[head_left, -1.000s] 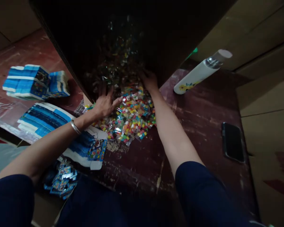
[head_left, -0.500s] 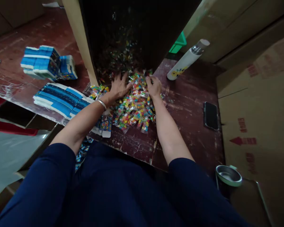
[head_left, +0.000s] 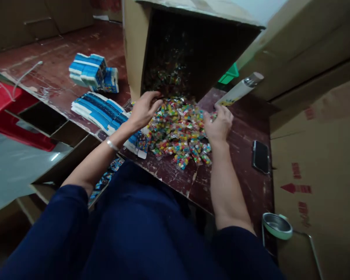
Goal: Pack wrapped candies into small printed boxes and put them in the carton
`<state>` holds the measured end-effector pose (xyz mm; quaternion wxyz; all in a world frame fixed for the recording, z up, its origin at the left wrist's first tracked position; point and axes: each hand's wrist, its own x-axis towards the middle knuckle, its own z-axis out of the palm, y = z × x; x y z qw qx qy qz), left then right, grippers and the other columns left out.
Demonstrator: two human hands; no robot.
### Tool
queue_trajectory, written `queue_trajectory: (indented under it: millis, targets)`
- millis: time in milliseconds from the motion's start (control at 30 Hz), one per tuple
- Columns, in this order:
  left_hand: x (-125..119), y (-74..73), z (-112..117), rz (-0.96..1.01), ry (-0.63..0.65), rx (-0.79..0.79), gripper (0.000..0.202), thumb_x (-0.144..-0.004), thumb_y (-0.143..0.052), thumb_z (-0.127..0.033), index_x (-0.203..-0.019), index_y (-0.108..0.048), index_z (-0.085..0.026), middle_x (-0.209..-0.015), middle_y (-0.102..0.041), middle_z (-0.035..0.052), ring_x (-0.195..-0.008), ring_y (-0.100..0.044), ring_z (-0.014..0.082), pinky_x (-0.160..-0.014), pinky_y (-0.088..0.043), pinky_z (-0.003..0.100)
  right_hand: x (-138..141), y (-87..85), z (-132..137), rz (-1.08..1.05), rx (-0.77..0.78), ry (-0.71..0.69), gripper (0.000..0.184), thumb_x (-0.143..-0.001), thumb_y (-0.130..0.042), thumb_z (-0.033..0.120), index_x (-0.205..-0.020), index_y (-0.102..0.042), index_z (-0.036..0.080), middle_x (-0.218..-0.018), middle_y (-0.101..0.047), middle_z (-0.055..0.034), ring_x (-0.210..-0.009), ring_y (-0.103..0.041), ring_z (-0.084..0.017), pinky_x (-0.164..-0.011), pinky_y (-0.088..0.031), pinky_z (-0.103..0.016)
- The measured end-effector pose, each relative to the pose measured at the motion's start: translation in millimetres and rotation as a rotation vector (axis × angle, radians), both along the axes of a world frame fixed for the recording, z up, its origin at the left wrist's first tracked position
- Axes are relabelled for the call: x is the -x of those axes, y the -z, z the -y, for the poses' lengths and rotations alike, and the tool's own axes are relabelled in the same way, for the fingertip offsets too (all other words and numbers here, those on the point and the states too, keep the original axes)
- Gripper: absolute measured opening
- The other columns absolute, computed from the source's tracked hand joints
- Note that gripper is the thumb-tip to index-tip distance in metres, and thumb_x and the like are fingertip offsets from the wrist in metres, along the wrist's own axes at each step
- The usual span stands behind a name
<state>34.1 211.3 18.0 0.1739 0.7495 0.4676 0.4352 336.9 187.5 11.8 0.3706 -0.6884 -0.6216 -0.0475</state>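
Observation:
A heap of small clear bags of colourful candies (head_left: 181,134) lies on the dark red table, spilling from the mouth of a cardboard box (head_left: 137,50). At the heap's left edge is my left hand (head_left: 146,111), thumb and fingers apart and slightly curved, with a bracelet on the wrist. My right hand (head_left: 219,122) rests along the right side of the heap, its thumb apart from the bent fingers. Neither hand visibly grips a bag. Flat blue-and-white cartons (head_left: 100,111) lie in a row left of the heap, close to my left forearm.
Behind the row is a stack of blue cartons (head_left: 90,72). A white flask (head_left: 236,93) stands beyond my right hand, near a green bin (head_left: 230,74). On the right are a phone (head_left: 260,156), a metal bowl (head_left: 277,225) and a large carton (head_left: 317,155). A red stool (head_left: 14,112) is left.
Both hands have come apart, the right one moving outward to the right. The candy bags are spread wider and further forward. The camera view has shifted, showing more of the box's top.

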Motion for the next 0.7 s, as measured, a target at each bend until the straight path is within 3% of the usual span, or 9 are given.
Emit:
queue_trajectory:
  millis: [67,133,200,233,333,467,533,700]
  targets:
    - [39.3,0.0,52.4,0.074,-0.175,0.056,0.036,-0.103,-0.050,-0.046,-0.114,-0.070,-0.017,-0.113,-0.077,0.0078,-0.106,-0.072,0.0207,-0.098,-0.057,0.034,35.4,-5.3,34.6,0.008,0.017,-0.323,0.036,-0.097,-0.063,0.041,-0.126,-0.069,0.021,-0.131,-0.070,-0.0162,-0.126,-0.063,-0.034,-0.115,-0.045,-0.054]
    - [67.4,5.3,101.8,0.166,-0.291,0.204,0.030,-0.101,-0.053,-0.044,-0.104,-0.070,-0.019,-0.095,-0.077,0.0033,-0.085,-0.073,0.0175,-0.081,-0.061,0.030,80.0,1.1,69.9,0.013,0.141,-0.692,0.038,-0.094,-0.070,0.046,-0.125,-0.068,0.024,-0.128,-0.073,-0.0120,-0.125,-0.066,-0.032,-0.113,-0.051,-0.051]
    - [82.1,13.6,138.1,0.269,-0.314,0.333,0.027,-0.097,-0.059,-0.043,-0.098,-0.071,-0.019,-0.082,-0.075,0.0024,-0.069,-0.070,0.0168,-0.067,-0.060,0.029,120.5,16.2,95.4,0.102,0.210,-0.938,0.050,-0.084,-0.082,0.050,-0.123,-0.068,0.022,-0.137,-0.070,-0.0133,-0.141,-0.055,-0.036,-0.124,-0.040,-0.058]
    - [85.0,17.8,150.4,0.328,-0.288,0.408,0.027,-0.095,-0.062,-0.044,-0.096,-0.071,-0.018,-0.077,-0.073,0.0025,-0.064,-0.069,0.0165,-0.060,-0.058,0.028,135.3,25.4,102.5,0.134,0.230,-0.965,0.055,-0.080,-0.086,0.049,-0.123,-0.068,0.020,-0.141,-0.067,-0.0158,-0.145,-0.051,-0.039,-0.127,-0.034,-0.061]
    - [83.0,27.1,167.7,0.505,-0.176,0.581,0.034,-0.090,-0.071,-0.049,-0.091,-0.071,-0.015,-0.071,-0.071,0.0041,-0.055,-0.065,0.0150,-0.050,-0.052,0.025,152.8,49.4,104.6,0.121,0.263,-0.892,0.051,-0.079,-0.088,0.035,-0.123,-0.068,0.017,-0.139,-0.069,-0.0180,-0.141,-0.056,-0.037,-0.125,-0.037,-0.061]
    - [73.4,30.3,171.6,0.691,-0.069,0.743,0.043,-0.081,-0.081,-0.055,-0.083,-0.070,-0.014,-0.071,-0.073,0.0056,-0.053,-0.065,0.0138,-0.048,-0.052,0.023,140.9,57.7,97.0,0.032,0.218,-0.912,0.018,-0.089,-0.079,0.027,-0.106,-0.074,0.022,-0.125,-0.078,-0.0107,-0.126,-0.069,-0.031,-0.119,-0.048,-0.058]
    - [67.3,31.5,174.3,0.800,-0.030,0.856,0.046,-0.078,-0.084,-0.056,-0.081,-0.069,-0.012,-0.077,-0.077,0.0083,-0.060,-0.071,0.0163,-0.055,-0.057,0.025,135.6,53.1,102.9,-0.004,0.108,-0.912,0.006,-0.095,-0.070,0.023,-0.098,-0.076,0.024,-0.115,-0.081,-0.0076,-0.116,-0.074,-0.027,-0.114,-0.054,-0.055]
    - [42.4,33.2,181.2,1.148,0.148,1.111,0.046,-0.083,-0.081,-0.056,-0.093,-0.071,-0.012,-0.103,-0.081,0.0156,-0.097,-0.079,0.0274,-0.088,-0.063,0.038,135.0,38.5,147.5,0.037,-0.291,-0.882,0.022,-0.094,-0.067,0.010,-0.110,-0.075,0.024,-0.114,-0.082,-0.0070,-0.111,-0.077,-0.024,-0.105,-0.062,-0.043]
